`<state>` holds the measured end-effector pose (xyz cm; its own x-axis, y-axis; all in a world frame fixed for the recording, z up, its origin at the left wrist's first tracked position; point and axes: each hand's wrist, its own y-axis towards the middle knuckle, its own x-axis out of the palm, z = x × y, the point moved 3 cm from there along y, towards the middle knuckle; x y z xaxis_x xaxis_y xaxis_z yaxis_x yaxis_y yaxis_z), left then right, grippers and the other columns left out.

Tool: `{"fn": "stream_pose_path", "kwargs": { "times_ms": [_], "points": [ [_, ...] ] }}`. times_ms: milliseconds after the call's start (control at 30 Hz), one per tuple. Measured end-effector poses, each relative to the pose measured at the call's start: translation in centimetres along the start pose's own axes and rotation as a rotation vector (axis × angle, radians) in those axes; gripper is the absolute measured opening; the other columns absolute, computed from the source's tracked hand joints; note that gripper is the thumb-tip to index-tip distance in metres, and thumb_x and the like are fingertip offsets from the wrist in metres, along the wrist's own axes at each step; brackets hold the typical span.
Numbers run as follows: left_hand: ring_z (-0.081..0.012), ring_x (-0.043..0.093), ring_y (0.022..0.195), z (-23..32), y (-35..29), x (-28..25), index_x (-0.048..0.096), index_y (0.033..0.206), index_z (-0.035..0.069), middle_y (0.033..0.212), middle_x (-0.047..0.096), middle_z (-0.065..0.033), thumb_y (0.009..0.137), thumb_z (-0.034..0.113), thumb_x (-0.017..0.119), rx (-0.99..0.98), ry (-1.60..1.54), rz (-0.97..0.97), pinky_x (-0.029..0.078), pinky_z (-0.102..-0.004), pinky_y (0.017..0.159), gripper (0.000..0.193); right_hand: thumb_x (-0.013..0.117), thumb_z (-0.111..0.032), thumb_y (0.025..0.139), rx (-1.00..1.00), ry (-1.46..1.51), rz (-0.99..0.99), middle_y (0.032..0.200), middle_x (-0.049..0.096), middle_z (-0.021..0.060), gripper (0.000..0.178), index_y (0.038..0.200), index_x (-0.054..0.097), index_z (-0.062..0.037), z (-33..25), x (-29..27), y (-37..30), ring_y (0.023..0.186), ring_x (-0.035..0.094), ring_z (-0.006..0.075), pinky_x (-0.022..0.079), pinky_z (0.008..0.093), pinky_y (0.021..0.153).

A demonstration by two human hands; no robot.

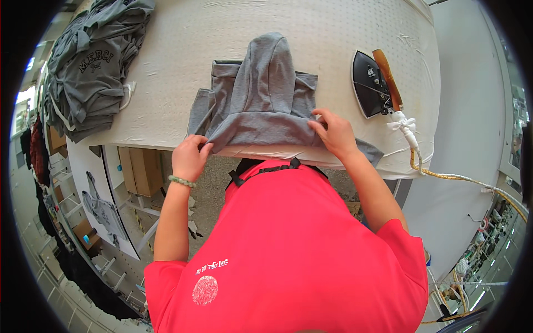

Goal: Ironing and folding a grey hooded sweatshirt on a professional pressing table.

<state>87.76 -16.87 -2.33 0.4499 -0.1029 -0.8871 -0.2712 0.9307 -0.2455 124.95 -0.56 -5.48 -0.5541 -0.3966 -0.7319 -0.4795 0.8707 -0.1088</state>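
A grey hooded garment (264, 91) lies at the front edge of a padded, cream-covered table (183, 33), its hood pointing away from me. Part of its cloth forms a band across the front. At that band's left end, my left hand (190, 156) pinches the fabric between thumb and fingers; a green bead bracelet circles the wrist. My right hand (335, 132) grips the cloth at the right end, thumb and forefinger closed on its edge. A strip of grey cloth hangs past my right forearm.
An iron (369, 83) with a wooden handle rests on the table at the right, its wrapped hose (433, 173) trailing off that side. Several grey garments (97, 66) are heaped at the far left. Below the table stands a cardboard box (141, 171).
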Motion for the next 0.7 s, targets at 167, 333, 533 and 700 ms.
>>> {"fn": "stream_pose_path", "kwargs": {
  "times_ms": [167,333,533,700],
  "points": [
    [-0.0218,0.072,0.08,-0.8,0.7,-1.2,0.075,0.098,0.004,0.09,0.074,-0.0107,0.09,0.022,0.081,-0.056,-0.11,-0.075,0.056,-0.0354,0.074,0.021,0.073,-0.021,0.095,-0.059,0.077,-0.094,0.096,0.073,0.0166,0.022,0.111,0.07,-0.0062,1.7,0.2,-1.1,0.092,0.071,0.037,0.056,0.0442,0.079],
    [-0.0154,0.068,0.078,-1.1,0.9,-2.1,0.074,0.099,0.0,0.087,0.072,-0.0086,0.09,0.016,0.08,-0.079,-0.221,-0.162,0.054,-0.0308,0.072,0.019,0.072,-0.018,0.096,-0.053,0.016,-0.089,0.097,0.073,0.016,0.017,0.106,0.071,-0.004,2.2,-0.2,-1.0,0.092,0.071,0.0359,0.056,0.043,0.08],
    [-0.0103,0.064,0.081,-0.3,0.0,-7.3,0.072,0.1,-0.002,0.094,0.072,-0.0038,0.093,0.006,0.074,-0.027,-0.508,-0.062,0.051,-0.028,0.069,0.011,0.07,-0.012,0.097,0.092,0.227,-0.056,0.096,0.073,0.0176,0.017,0.109,0.07,-0.0001,-1.1,-6.8,0.6,0.087,0.071,0.0339,0.055,0.0393,0.078],
    [-0.009,0.066,0.087,-1.0,-2.9,-9.5,0.072,0.101,-0.002,0.092,0.072,-0.0025,0.096,0.005,0.072,-0.059,-0.53,-0.019,0.054,-0.0282,0.073,0.009,0.067,-0.018,0.098,0.171,0.386,-0.145,0.087,0.073,0.0177,0.019,0.109,0.073,-0.0041,-5.3,-9.8,1.7,0.081,0.07,0.0413,0.054,0.0469,0.072]
  ]
}}
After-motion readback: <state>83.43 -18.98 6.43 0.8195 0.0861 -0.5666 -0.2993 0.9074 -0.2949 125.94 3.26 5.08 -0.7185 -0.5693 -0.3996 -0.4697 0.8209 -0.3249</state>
